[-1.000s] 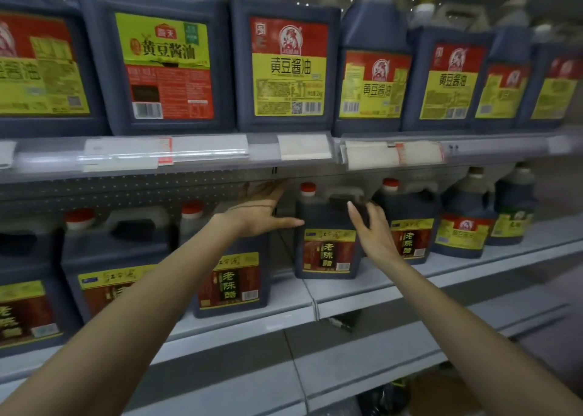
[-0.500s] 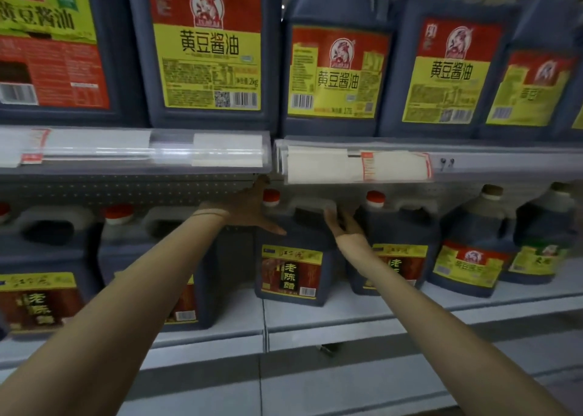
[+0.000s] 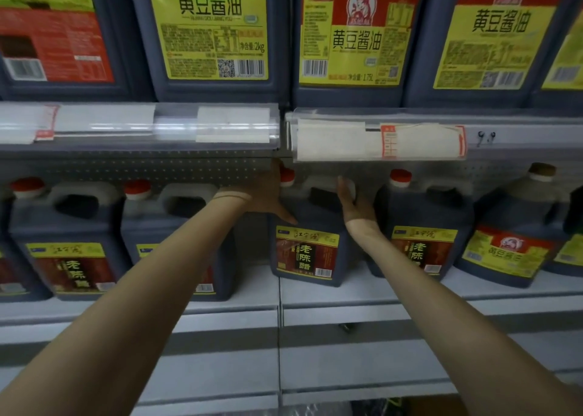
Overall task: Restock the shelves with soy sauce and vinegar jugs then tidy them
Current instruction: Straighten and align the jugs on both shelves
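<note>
A dark vinegar jug with a red cap and a red-and-yellow label stands in the middle of the lower shelf. My left hand is pressed to the jug's upper left shoulder, its thumb lying across the front and its fingers hidden behind. From the right, my right hand curls its fingers over the top handle. Matching vinegar jugs stand to its left and right. Large soy sauce jugs line the upper shelf.
The upper shelf's price rail with paper tags hangs just above my hands, leaving little headroom. A smaller soy sauce jug stands at the right end of the lower shelf. A gap separates the held jug from its left neighbour.
My view has moved closer to the shelf. Both hands have reached in to the middle vinegar jug. The right hand, open beside it before, now curls over its handle.
</note>
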`<action>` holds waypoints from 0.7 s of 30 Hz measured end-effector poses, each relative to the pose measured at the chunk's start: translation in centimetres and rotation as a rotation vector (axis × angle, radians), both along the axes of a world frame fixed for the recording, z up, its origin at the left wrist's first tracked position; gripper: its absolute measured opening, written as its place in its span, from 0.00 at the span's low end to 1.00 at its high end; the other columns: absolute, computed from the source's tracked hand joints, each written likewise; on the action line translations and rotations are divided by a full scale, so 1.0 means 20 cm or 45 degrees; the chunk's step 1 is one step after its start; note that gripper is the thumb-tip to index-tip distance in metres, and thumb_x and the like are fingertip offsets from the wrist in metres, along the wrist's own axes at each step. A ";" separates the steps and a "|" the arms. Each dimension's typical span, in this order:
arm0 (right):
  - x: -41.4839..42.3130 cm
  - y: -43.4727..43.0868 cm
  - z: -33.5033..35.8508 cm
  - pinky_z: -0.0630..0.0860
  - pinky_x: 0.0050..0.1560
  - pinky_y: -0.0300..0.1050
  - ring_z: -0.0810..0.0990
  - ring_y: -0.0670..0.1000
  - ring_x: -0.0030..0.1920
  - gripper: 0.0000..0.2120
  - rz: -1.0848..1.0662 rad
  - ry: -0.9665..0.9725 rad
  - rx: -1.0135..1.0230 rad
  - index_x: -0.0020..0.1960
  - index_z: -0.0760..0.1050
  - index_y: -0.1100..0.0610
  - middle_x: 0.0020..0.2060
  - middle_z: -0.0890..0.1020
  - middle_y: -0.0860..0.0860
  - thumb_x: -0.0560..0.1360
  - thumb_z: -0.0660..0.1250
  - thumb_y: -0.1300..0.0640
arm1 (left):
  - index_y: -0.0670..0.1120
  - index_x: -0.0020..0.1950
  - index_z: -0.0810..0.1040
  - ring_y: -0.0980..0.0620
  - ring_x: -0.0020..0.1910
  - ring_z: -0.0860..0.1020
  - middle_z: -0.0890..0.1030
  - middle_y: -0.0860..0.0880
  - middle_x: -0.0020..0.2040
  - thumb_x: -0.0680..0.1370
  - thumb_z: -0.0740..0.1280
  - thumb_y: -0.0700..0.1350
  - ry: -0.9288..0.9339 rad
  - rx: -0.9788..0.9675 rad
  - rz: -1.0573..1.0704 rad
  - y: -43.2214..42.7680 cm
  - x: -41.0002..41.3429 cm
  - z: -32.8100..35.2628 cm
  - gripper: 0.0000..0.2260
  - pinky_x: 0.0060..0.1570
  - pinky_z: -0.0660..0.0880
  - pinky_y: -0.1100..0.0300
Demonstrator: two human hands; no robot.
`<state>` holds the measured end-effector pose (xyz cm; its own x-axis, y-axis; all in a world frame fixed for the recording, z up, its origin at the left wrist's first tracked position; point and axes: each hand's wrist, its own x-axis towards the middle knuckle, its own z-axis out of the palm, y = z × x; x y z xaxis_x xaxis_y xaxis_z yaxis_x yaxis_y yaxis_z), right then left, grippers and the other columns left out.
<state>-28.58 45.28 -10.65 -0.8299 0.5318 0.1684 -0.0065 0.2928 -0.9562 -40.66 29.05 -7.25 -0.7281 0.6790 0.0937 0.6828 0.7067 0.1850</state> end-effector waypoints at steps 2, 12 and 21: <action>-0.01 0.00 0.00 0.59 0.67 0.46 0.63 0.58 0.72 0.28 0.010 -0.025 0.046 0.75 0.57 0.55 0.72 0.64 0.56 0.79 0.55 0.43 | 0.49 0.65 0.67 0.45 0.59 0.74 0.74 0.48 0.61 0.51 0.70 0.72 0.064 -0.089 -0.014 -0.03 0.04 0.02 0.49 0.61 0.72 0.48; -0.02 -0.08 0.01 0.57 0.71 0.54 0.62 0.59 0.72 0.31 0.012 -0.198 0.078 0.75 0.57 0.54 0.73 0.64 0.56 0.78 0.52 0.38 | 0.44 0.72 0.58 0.42 0.64 0.71 0.70 0.43 0.67 0.60 0.78 0.62 0.202 -0.167 -0.029 -0.17 0.10 0.06 0.50 0.66 0.68 0.53; -0.01 -0.17 -0.01 0.59 0.69 0.49 0.65 0.56 0.71 0.28 0.064 -0.147 0.002 0.73 0.63 0.53 0.71 0.67 0.54 0.78 0.55 0.40 | 0.45 0.77 0.41 0.40 0.74 0.60 0.57 0.42 0.76 0.63 0.79 0.57 0.010 -0.179 0.078 -0.28 0.19 0.09 0.58 0.70 0.60 0.51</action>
